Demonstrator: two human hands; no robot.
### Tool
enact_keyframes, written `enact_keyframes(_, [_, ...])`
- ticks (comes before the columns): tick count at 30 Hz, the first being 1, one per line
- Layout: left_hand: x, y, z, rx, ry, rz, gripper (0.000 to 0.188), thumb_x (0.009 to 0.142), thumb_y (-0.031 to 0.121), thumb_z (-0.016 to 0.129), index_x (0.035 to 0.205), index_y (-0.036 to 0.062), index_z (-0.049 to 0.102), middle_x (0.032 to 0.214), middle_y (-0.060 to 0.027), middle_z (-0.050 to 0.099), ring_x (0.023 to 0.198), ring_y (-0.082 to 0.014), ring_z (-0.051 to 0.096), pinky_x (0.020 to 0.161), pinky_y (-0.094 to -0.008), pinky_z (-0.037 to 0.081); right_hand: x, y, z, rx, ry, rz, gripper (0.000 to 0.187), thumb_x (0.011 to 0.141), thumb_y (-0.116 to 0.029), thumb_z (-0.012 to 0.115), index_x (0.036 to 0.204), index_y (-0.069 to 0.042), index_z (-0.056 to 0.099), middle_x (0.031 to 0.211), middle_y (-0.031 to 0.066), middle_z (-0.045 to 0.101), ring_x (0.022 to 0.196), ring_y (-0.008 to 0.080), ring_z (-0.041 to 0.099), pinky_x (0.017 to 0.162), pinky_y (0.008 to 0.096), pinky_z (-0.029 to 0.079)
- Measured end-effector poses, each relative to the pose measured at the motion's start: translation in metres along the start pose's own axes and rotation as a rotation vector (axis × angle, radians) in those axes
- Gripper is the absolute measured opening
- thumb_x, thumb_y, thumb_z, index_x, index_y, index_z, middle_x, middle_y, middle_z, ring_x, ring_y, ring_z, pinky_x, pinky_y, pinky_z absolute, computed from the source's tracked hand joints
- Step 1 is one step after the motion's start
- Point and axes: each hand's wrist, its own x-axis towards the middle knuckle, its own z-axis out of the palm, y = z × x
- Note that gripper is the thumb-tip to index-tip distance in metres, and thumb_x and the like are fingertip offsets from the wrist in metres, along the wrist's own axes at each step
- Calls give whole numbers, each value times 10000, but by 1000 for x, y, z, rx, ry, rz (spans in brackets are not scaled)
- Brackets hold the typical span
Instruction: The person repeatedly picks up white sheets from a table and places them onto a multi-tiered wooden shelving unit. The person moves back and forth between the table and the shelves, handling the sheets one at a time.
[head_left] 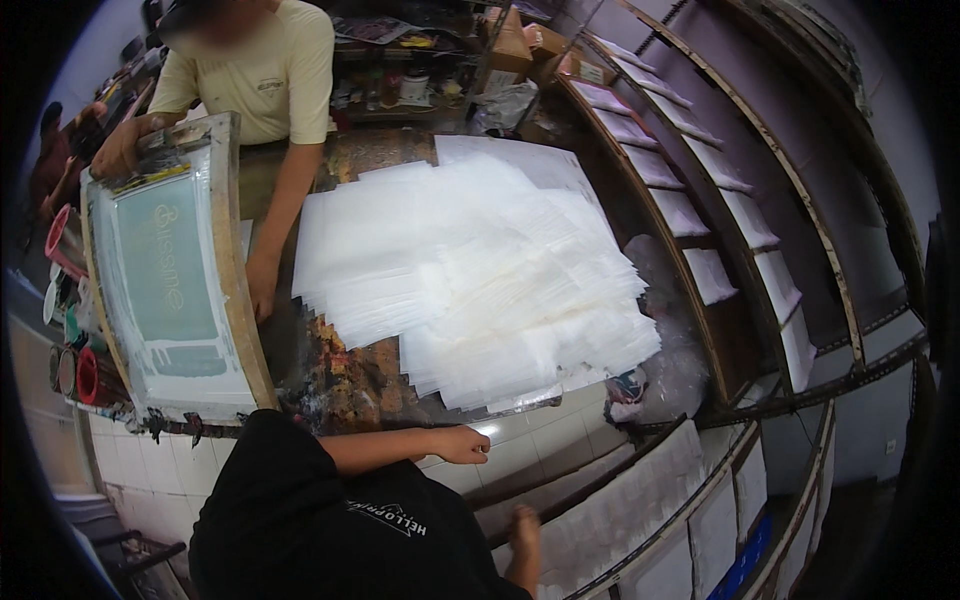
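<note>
My left hand (461, 445) hangs at the near edge of the table, its fingers curled in and nothing visible in them. Lower and to the right, my right hand (525, 535) is beside the rack with pale sheets; its fingers are too small to make out. A wide, overlapping spread of thin white translucent sheets (470, 270) covers the table just beyond my left hand. Across the table, a co-worker in a pale yellow shirt (262, 75) holds up a wood-framed printing screen (150, 240) with one hand and reaches their other hand below it.
Tall drying racks (700, 205) bearing white pieces stand on the right. A lower rack (640, 500) with pale sheets is close by my right hand. Crumpled clear plastic (675, 345) lies off the table's right end. Red containers (95, 378) crowd the far left.
</note>
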Motion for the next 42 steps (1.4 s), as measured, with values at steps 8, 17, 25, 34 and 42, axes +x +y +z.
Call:
enact_keyframes(8, [18, 43, -22, -93, -86, 56, 433, 906, 400, 577, 1107, 20, 621, 984, -180, 690, 915, -313, 663, 807, -397, 514, -24, 51, 19, -4, 324, 327, 159, 913, -151, 554, 984, -12, 525, 702, 49, 530, 557, 149, 498, 491, 311, 417])
enact_keyframes(17, [-2, 101, -107, -151, 420, 139, 317, 935, 259, 594, 1110, -3, 630, 930, -158, 687, 826, -250, 648, 740, -355, 508, 15, 33, -20, -256, 272, 209, 259, 916, -120, 555, 1087, 75, 557, 785, 114, 608, 640, 192, 589, 569, 325, 491])
enact_keyframes(25, [7, 118, -242, 164, 927, 158, 227, 895, 179, 635, 1036, 3, 659, 905, -148, 643, 778, -256, 638, 707, -358, 517, 32, 54, 3, -262, 191, 156, 308, 914, -176, 586, 1128, 45, 570, 775, 88, 624, 619, 158, 589, 538, 309, 479])
enact_keyframes(34, [106, -2, -375, 544, 988, -258, 345, 872, 244, 609, 1100, -14, 636, 1056, -231, 645, 974, -374, 638, 876, -468, 508, -34, 138, -11, -666, 181, -10, 365, 890, -275, 621, 1042, 55, 647, 858, 165, 675, 739, 230, 659, 656, 356, 518])
enact_keyframes(42, [191, -42, -402, 677, 589, -495, 543, 839, 311, 567, 1271, -17, 552, 1290, -254, 569, 1199, -375, 555, 1032, -452, 440, -94, 139, 5, -249, 417, 445, 391, 916, -339, 608, 1035, 31, 646, 875, 105, 676, 707, 215, 644, 668, 372, 529])
